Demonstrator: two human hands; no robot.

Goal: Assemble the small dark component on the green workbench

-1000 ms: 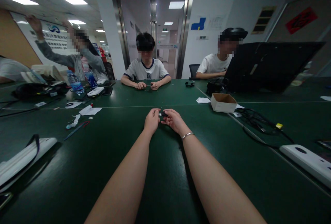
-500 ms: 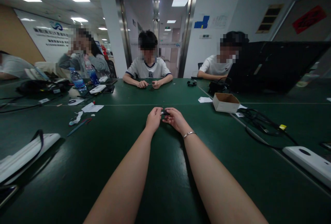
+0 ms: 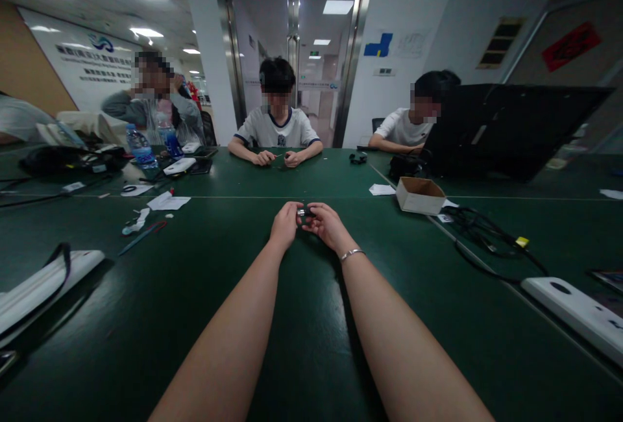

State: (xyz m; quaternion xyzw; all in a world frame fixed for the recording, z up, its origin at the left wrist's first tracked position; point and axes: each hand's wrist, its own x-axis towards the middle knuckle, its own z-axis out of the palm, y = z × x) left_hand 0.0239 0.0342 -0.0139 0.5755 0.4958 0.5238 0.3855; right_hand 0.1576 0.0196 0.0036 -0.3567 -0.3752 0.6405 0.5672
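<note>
Over the dark green table, my left hand and my right hand meet in front of me. Between their fingertips is a small black piece with a silvery metal end; its exact kind is too small to tell. The fingers of my right hand are closed on the black part. My left thumb and fingers pinch at the silvery end, and whatever lies inside that pinch is hidden. A silver bracelet circles my right wrist.
A small open cardboard box stands right of my hands, near coiled black cables and a white power strip. At left are paper scraps, tweezers and a white strip-shaped device. A person sits opposite, with others nearby.
The view has shifted slightly, so most things sit a little further left. My hands keep hold of the small piece, and more of its silvery metal end shows between them.
</note>
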